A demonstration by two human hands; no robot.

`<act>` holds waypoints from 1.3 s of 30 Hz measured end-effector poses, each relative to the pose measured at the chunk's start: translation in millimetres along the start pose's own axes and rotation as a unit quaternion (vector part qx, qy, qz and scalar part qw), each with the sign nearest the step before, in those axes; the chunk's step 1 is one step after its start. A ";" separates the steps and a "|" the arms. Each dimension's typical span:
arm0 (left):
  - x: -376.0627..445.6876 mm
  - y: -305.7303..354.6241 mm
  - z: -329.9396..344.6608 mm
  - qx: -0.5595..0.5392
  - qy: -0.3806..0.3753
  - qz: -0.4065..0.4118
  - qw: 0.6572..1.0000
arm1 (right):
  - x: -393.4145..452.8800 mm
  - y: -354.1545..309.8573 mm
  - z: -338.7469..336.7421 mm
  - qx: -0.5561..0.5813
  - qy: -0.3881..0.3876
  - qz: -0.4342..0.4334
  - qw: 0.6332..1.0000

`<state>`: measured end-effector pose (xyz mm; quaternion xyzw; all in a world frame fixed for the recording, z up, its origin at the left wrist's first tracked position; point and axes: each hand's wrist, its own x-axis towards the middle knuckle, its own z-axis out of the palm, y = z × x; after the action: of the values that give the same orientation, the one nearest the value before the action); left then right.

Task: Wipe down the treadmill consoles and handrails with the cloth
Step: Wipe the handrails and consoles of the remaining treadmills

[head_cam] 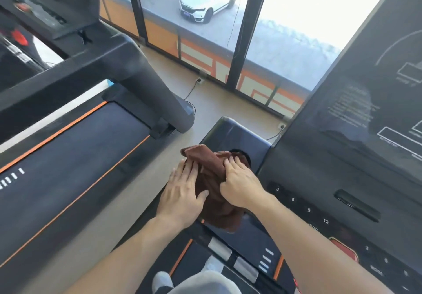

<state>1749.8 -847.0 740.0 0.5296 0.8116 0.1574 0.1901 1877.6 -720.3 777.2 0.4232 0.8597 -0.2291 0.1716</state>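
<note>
Both hands (182, 193) (242, 186) press brown cloth (210, 179) on handrail (233, 133); console (354, 133) right.

I see the cloth (212, 179) as brown terry, soft and matt, bunched on the console wing (237, 133), which is glossy black plastic. Right of the cloth, the console panel (356, 133) looks smooth, semi-gloss. Left of it, neighbouring belt (75, 156) is matt rubber.

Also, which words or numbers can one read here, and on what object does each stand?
"3", "6", "9", "12": white numbers down the treadmill console, beside the right hand.
Small white text on the console's screen: too blurred to read.
Blue plate of the white car: unreadable.
</note>
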 end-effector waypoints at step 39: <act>123.7 19.7 -26.1 -0.135 -0.127 -0.100 0.977 | 105.0 17.3 -15.0 0.034 0.254 0.074 0.964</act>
<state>1707.8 -727.0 754.3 0.4307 0.8010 0.1769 0.3764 1828.8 -634.8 734.1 0.5355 0.8330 -0.1297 -0.0498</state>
